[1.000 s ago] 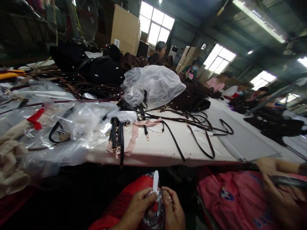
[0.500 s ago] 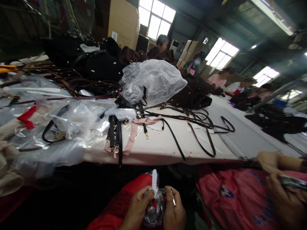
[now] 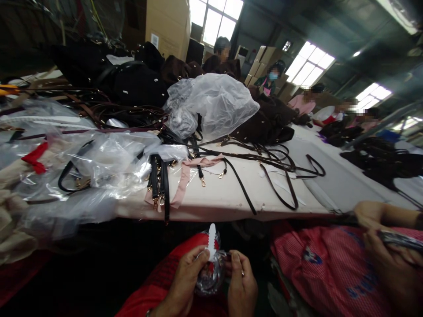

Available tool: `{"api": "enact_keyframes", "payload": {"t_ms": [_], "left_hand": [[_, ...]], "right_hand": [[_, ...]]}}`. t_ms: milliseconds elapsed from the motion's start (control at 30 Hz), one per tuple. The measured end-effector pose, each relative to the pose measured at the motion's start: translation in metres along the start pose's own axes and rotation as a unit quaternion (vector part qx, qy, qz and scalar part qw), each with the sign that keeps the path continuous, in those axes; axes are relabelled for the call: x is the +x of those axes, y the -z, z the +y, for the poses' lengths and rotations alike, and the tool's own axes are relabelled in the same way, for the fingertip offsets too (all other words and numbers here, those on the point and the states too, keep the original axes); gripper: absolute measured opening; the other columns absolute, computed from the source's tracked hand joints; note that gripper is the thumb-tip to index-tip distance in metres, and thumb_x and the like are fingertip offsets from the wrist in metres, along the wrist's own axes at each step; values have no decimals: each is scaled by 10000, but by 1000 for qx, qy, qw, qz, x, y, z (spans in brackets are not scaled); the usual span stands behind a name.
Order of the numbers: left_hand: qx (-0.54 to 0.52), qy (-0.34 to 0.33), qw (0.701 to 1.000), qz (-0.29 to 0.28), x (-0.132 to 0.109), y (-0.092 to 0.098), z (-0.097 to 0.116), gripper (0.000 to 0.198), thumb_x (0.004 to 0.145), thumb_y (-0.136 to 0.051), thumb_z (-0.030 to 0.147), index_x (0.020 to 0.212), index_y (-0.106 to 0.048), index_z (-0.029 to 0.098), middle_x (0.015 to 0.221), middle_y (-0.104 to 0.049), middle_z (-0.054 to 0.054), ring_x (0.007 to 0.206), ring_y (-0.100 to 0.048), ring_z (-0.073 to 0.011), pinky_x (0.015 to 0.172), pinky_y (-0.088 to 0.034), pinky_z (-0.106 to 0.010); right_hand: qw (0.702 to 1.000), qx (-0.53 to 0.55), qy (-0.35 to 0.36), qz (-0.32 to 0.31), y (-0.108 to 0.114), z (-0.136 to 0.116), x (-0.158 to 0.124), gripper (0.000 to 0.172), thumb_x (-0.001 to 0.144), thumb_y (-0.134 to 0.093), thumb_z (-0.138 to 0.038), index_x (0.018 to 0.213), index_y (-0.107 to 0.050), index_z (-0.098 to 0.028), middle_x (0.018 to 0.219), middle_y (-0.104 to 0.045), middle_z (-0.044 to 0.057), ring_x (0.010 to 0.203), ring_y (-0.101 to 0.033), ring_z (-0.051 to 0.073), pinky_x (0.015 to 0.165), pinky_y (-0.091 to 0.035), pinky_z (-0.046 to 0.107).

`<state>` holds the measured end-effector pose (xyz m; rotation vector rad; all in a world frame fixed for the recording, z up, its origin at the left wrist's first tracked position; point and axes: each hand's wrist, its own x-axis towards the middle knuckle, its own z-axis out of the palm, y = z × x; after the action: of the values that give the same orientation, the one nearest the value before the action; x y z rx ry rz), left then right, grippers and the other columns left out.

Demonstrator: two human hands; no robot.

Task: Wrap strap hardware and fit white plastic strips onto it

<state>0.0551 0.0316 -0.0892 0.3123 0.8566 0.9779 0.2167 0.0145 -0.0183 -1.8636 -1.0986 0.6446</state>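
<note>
Low in the middle of the view, my left hand [image 3: 185, 279] pinches a white strip with notched edges [image 3: 212, 240] between thumb and fingers. Below the strip hangs a rounded bundle of clear plastic wrapping [image 3: 211, 279], also against the left fingers; what lies inside it I cannot make out. My right hand [image 3: 243, 281], wearing a ring, pinches the right edge of this plastic with thumb and forefinger. Under both hands lies red fabric [image 3: 155, 275].
Ahead is a white-covered table [image 3: 211, 204] with black straps [image 3: 165, 189], pink fabric [image 3: 181, 185], plastic bags [image 3: 115, 163] and dark bags [image 3: 135, 88]. At right, a co-worker's hands [image 3: 386, 259] hold a dark item above a red woven sack [image 3: 317, 268]. Several people work beyond.
My right fingers have drawn a thin edge of the plastic slightly away from the bundle. The white strip stays in my left hand, and the view has shifted slightly.
</note>
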Motion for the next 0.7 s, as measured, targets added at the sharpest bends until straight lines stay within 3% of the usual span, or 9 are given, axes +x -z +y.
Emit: {"api": "enact_keyframes", "payload": {"t_ms": [100, 300, 467, 567, 700], "left_hand": [[-9, 5, 1000, 8, 0, 2, 1, 429, 758, -809, 499, 918, -673, 125, 679, -584, 1, 564, -472, -76, 514, -373, -166], [-24, -15, 1000, 6, 1, 4, 9, 409, 793, -786, 468, 944, -685, 102, 727, -632, -35, 574, -505, -85, 533, -399, -181], [-44, -42, 998, -8, 9, -4, 13, 395, 821, -754, 474, 917, -666, 102, 713, -608, -20, 577, -483, -80, 534, -386, -179], [-43, -62, 997, 12, 12, -7, 14, 408, 813, -763, 473, 975, -649, 116, 731, -606, -9, 587, -482, -80, 548, -389, -180], [-27, -68, 997, 2, 8, -8, 19, 463, 833, -730, 508, 1104, -625, 147, 742, -610, 2, 596, -501, -94, 553, -399, -189]], "right_hand": [[999, 3, -31, -11, -32, 17, -21, 294, 969, -577, -437, 1116, -647, -192, 1135, -673, 50, 936, -664, 190, 824, -585, 367], [998, -22, -60, 17, -54, 34, -45, 522, 943, -407, -654, 1006, -640, -192, 838, -717, 40, 749, -677, 202, 681, -531, 304], [988, -66, 72, 120, -72, 38, -53, 455, 968, -431, -583, 985, -677, -200, 957, -729, 81, 873, -675, 210, 785, -490, 292], [978, -53, 151, 134, -81, 38, -49, 391, 988, -452, -501, 953, -690, -193, 962, -724, 102, 909, -678, 216, 829, -500, 302], [991, 5, 83, 107, -91, 34, -54, 424, 948, -505, -542, 1112, -624, -170, 1057, -729, 150, 926, -723, 245, 771, -570, 303]]}}
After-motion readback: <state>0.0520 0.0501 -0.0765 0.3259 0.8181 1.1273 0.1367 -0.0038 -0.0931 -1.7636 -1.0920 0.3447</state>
